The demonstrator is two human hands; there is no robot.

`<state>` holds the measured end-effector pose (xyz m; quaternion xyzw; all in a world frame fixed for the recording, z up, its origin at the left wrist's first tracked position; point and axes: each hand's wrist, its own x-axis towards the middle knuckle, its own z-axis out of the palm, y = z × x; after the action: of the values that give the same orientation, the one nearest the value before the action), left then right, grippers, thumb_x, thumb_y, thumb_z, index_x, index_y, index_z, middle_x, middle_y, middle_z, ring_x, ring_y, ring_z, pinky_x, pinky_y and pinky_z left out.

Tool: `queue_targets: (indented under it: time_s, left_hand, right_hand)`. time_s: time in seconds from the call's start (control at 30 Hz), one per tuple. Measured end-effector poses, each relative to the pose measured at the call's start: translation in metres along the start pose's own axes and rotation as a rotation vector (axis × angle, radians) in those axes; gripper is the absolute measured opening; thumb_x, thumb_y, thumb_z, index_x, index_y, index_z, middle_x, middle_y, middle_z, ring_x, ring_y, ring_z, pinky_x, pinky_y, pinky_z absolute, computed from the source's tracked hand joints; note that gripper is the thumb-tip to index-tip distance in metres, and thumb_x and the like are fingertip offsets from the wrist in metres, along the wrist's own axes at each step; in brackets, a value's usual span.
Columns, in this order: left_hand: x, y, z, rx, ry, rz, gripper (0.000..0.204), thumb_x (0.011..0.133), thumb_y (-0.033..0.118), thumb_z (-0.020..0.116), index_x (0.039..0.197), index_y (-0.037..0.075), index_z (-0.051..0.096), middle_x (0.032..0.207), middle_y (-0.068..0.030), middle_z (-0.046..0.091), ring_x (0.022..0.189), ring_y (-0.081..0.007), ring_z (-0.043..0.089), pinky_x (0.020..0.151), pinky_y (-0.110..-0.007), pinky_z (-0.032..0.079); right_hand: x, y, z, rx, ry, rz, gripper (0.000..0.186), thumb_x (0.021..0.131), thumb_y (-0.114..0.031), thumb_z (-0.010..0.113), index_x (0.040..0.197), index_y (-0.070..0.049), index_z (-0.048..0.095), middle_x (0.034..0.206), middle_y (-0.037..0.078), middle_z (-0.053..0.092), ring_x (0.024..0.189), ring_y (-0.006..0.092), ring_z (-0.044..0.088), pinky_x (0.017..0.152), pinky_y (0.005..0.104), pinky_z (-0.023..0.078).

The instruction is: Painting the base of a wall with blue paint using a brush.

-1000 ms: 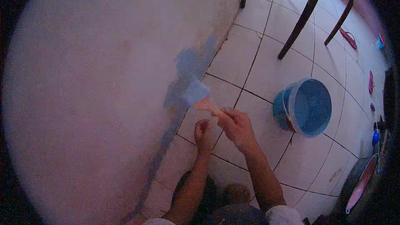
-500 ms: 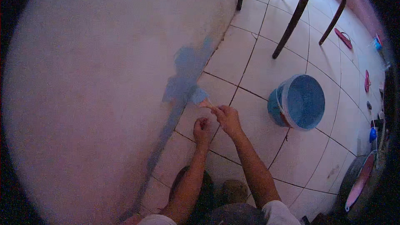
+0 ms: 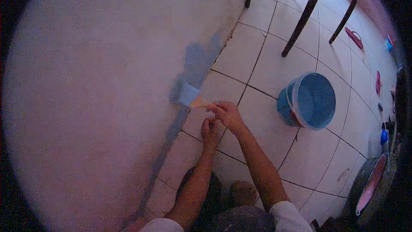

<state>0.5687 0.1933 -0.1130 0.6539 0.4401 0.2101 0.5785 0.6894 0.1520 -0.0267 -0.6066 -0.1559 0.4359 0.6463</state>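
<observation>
My right hand point(image 3: 227, 116) grips the handle of a paintbrush point(image 3: 193, 97), whose blue-coated bristles lie on the light blue paint patch point(image 3: 195, 56) low on the white wall point(image 3: 107, 81), just above the floor's edge. Just below it, my left hand point(image 3: 209, 133) is closed with curled fingers; what they hold, if anything, I cannot make out. A blue bucket point(image 3: 313, 103) with a clear rim and handle stands on the tiled floor point(image 3: 231, 77) to the right of my hands.
Dark metal chair legs point(image 3: 302, 25) stand on the floor at the upper right. A red flip-flop point(image 3: 354, 38) and a pink one point(image 3: 378, 81) lie along the right side. At the lower right are a long pinkish object point(image 3: 370, 184) and some dark clutter.
The brush has moved from the skirting at the wall's foot left and up onto the paint patch since half a second ago. My right hand has risen slightly with it.
</observation>
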Motion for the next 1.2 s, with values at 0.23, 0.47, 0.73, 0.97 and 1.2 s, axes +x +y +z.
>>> queue_targets:
  time_s: [0.23,0.47,0.73,0.97,1.2]
  left_hand:
    - [0.003,-0.013,0.001,0.285,0.005,0.094,0.016,0.085,0.012,0.052,0.095,0.0,0.055,0.093,-0.0111,0.058,0.088,-0.0239,0.056,0.08,-0.033,0.043]
    - [0.016,-0.012,-0.005,-0.606,-0.01,-0.38,0.038,0.087,0.037,0.054,0.1,0.001,0.054,0.097,-0.0112,0.059,0.094,-0.0207,0.057,0.08,-0.035,0.044]
    - [0.026,-0.07,-0.018,0.496,0.052,0.328,0.046,0.083,0.04,0.057,0.104,0.0,0.052,0.098,-0.0206,0.057,0.095,-0.0346,0.055,0.081,-0.041,0.044]
    - [0.001,-0.006,-0.003,0.209,0.028,0.257,0.036,0.09,0.035,0.047,0.099,0.0,0.053,0.093,-0.0179,0.056,0.089,-0.0341,0.055,0.079,-0.041,0.043]
    - [0.013,-0.061,-0.012,0.518,0.002,0.331,0.037,0.088,0.037,0.049,0.096,0.001,0.054,0.094,-0.0151,0.057,0.088,-0.031,0.055,0.078,-0.04,0.043]
  right_hand:
    - [-0.002,0.019,-0.016,-0.788,0.221,-0.117,0.036,0.086,-0.035,0.054,0.082,-0.001,0.066,0.064,0.014,0.061,0.057,0.0222,0.06,0.057,0.0334,0.047]
    - [-0.039,-0.061,0.034,-0.678,0.069,-0.274,0.035,0.086,-0.033,0.056,0.084,0.0,0.065,0.07,0.012,0.064,0.06,0.0209,0.061,0.06,0.0319,0.048]
    - [-0.008,0.006,0.029,-0.298,-0.051,-0.21,0.032,0.085,-0.029,0.058,0.082,0.002,0.065,0.069,0.008,0.063,0.06,0.0132,0.056,0.056,0.0304,0.046]
    - [-0.02,0.023,0.002,-0.851,0.14,-0.027,0.037,0.084,-0.033,0.055,0.074,0.002,0.064,0.071,0.02,0.062,0.061,0.0287,0.061,0.058,0.0382,0.047]
    - [-0.057,-0.069,0.058,-0.72,0.102,-0.211,0.041,0.086,-0.038,0.052,0.071,0.0,0.06,0.067,0.021,0.06,0.062,0.0367,0.06,0.057,0.0445,0.047]
